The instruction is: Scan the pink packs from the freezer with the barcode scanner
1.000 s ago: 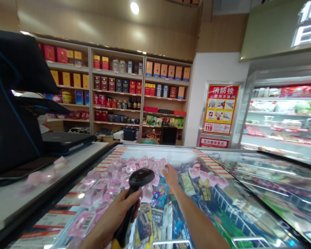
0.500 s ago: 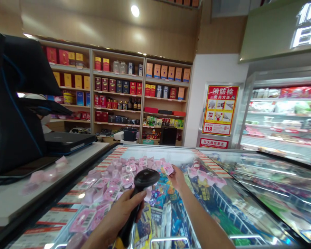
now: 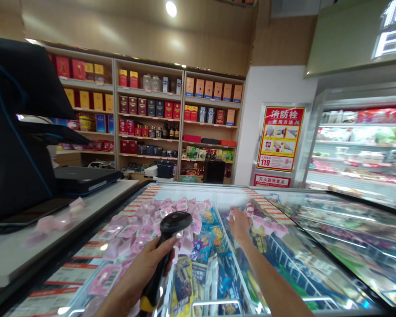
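Grips black barcode scanner (image 3: 176,221) in left hand (image 3: 152,262), fingers wrapped closely around the smooth plastic handle, yellow toward its lower end; rounded head a little farther left than half a second ago. Just beyond the handle, glossy yellow packet (image 3: 182,288) and crinkled blue packets (image 3: 227,279), beside white wire divider (image 3: 232,255), earlier mostly covered by the forearm and now uncovered.

Farther forward and left, loose pile of pink cups (image 3: 145,229), thin translucent plastic, tapered, several with white barcode labels on flat faces. Reaches past the scanner with right hand (image 3: 240,224), shifted rightward from the pile's edge to just beside row of pink cups (image 3: 265,225). Pinches pink cup (image 3: 231,215) at the fingertips, fingers drawn narrow, cup toward their left side; mostly hidden and blurred, with the label face visible half a second ago now out of sight. Cannot tell whether touching the surface below.

Along the left, pale flat counter (image 3: 6,264) beneath bulky black terminal (image 3: 23,132). At the back, wooden shelves (image 3: 149,92) with upright cartons, then red-and-yellow fire-hydrant notice (image 3: 280,138) on white wall.
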### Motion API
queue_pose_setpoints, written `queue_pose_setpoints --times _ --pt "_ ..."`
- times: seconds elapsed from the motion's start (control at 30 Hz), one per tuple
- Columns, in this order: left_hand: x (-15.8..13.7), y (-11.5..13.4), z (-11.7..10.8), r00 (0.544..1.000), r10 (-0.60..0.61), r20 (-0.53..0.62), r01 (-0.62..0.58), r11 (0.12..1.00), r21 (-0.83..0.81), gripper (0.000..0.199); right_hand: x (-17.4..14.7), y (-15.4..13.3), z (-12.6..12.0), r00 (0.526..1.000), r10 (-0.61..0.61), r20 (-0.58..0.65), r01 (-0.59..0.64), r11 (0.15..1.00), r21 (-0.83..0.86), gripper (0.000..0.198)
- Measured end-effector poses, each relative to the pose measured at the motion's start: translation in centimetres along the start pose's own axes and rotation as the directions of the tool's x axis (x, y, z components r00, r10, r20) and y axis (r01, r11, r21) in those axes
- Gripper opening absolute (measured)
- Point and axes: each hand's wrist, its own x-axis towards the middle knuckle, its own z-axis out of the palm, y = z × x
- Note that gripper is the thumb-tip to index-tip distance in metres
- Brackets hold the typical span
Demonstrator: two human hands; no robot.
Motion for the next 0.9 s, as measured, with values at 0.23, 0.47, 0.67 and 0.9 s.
queue_pose_setpoints --times 0.23,0.47,0.67,0.9 --pt "-0.1 0.0 -0.7 1.000 -0.011 -0.026 0.012 1.000 0.009 0.030 0.4 2.9 0.0 0.999 0.020 -0.050 -0.029 0.982 -0.188 0.032" --pt "-0.2 -0.3 -1.3 1.000 0.004 -0.019 -0.003 0.999 0.033 0.030 -1.6 -3.9 0.6 0.921 -0.356 0.161 0.307 0.914 0.265 0.046" --pt "-0.9 -0.1 -1.5 1.000 0.003 -0.019 -0.002 0.999 0.040 0.031 -3.9 -8.1 2.2 0.825 -0.492 0.279 0.392 0.853 0.344 0.049" --pt "-1.2 0.0 -1.1 1.000 -0.004 0.001 0.004 0.999 0.049 0.032 -3.7 -8.6 2.7 0.877 -0.313 0.365 0.179 0.916 0.358 0.036"
